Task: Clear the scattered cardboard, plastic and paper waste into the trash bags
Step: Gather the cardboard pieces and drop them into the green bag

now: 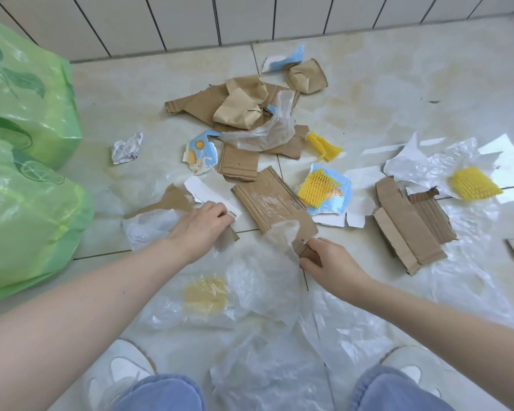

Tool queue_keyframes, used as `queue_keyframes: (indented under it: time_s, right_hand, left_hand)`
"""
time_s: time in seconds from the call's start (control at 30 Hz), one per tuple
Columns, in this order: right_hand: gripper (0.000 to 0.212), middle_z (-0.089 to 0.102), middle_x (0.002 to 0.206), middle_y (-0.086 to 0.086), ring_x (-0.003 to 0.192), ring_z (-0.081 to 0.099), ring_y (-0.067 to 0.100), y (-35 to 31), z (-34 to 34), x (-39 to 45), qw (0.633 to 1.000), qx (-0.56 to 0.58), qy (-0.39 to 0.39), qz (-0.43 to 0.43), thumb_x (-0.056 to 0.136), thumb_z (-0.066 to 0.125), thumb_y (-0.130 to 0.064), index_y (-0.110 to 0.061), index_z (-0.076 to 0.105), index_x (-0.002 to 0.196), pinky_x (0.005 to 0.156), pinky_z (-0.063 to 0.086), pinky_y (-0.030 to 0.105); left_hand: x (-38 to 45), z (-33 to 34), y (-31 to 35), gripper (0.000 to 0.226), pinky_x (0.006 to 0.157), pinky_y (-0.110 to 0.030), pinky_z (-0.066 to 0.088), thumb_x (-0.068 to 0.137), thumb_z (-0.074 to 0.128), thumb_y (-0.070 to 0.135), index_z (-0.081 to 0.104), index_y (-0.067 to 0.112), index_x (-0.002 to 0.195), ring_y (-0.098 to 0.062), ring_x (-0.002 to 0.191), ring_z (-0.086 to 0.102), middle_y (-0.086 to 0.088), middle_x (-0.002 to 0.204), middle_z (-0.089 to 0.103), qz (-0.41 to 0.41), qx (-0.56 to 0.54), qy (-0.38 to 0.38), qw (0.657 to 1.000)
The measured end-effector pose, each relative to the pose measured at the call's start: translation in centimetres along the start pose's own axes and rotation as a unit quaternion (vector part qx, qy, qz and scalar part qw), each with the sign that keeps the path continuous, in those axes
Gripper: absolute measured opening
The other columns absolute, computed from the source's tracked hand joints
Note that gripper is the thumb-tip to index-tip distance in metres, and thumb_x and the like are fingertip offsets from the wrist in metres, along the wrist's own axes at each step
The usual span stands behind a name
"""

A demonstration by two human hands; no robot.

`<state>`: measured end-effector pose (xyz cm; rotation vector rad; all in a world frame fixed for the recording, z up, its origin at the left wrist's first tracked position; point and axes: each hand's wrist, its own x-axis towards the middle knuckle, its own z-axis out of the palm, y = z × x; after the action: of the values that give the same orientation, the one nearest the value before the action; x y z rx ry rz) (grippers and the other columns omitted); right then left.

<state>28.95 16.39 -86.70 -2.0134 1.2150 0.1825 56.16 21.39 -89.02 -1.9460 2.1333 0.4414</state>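
Observation:
Waste lies scattered over the tiled floor. My left hand pinches a torn white paper piece that lies over a brown cardboard scrap. My right hand grips the near corner of a corrugated cardboard sheet together with a fold of clear plastic film. Two green trash bags stand at the left, close to my left arm. Further back lies a heap of brown paper and cardboard.
More cardboard pieces and yellow foam nets lie to the right. Clear plastic sheets cover the floor by my shoes. A crumpled white wrapper lies near the bags. The tiled wall closes the far side.

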Motion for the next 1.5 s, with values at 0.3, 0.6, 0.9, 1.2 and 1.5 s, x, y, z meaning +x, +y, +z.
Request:
queue_keyframes:
  time_s: [0.3,0.6,0.9,1.2,1.5]
  right_hand:
    - [0.019,0.054,0.073,0.002,0.071,0.050,0.021,-2.7,-2.3,0.9,0.997,0.007,0.059,-0.053,0.087,0.054,-0.022,-0.012,0.047,0.074,0.061,0.040,0.036]
    - [0.028,0.045,0.065,0.001,0.068,0.045,0.024,-5.9,-5.0,5.6,0.996,-0.010,0.087,-0.031,0.087,0.052,-0.020,-0.015,0.037,0.064,0.056,0.035,0.034]
    - [0.012,0.055,0.071,0.003,0.070,0.051,0.022,-11.5,-3.0,10.4,0.998,0.051,0.006,-0.045,0.085,0.055,-0.019,-0.010,0.056,0.078,0.056,0.040,0.030]
    - [0.030,0.040,0.060,-0.004,0.058,0.038,0.014,-14.0,-1.1,15.7,0.997,0.066,-0.044,-0.016,0.086,0.053,-0.017,-0.019,0.039,0.059,0.048,0.025,0.024]
    - [0.013,0.054,0.077,0.013,0.073,0.052,0.027,-14.5,1.2,16.8,0.995,0.057,-0.071,-0.027,0.084,0.045,-0.005,0.002,0.056,0.085,0.063,0.044,0.034]
  left_hand:
    - [-0.7,-1.1,-2.4,0.022,0.063,-0.029,0.032,0.074,0.072,0.027,0.051,0.022,0.071,-0.021,0.087,0.054,0.006,0.074,0.049,-0.129,-0.120,-0.069,0.982]
    - [-2.9,-3.5,-6.1,0.024,0.057,-0.023,0.038,0.065,0.079,0.007,0.057,0.017,0.067,-0.019,0.067,0.051,-0.001,0.069,0.056,-0.184,-0.245,-0.036,0.951]
    - [-2.9,-2.8,-9.4,0.027,0.061,-0.025,0.034,0.064,0.083,0.010,0.058,0.017,0.074,-0.022,0.070,0.051,0.004,0.064,0.052,-0.242,-0.216,-0.034,0.945]
    - [-2.4,-0.9,-11.9,0.039,0.084,-0.040,0.048,0.058,0.085,0.038,0.046,0.031,0.062,-0.021,0.102,0.043,0.002,0.106,0.041,-0.218,-0.109,-0.072,0.967]
    - [-0.9,-0.9,-11.8,0.045,0.083,-0.035,0.045,0.053,0.085,0.044,0.045,0.025,0.061,-0.022,0.099,0.039,0.002,0.102,0.040,-0.245,-0.113,-0.100,0.958]
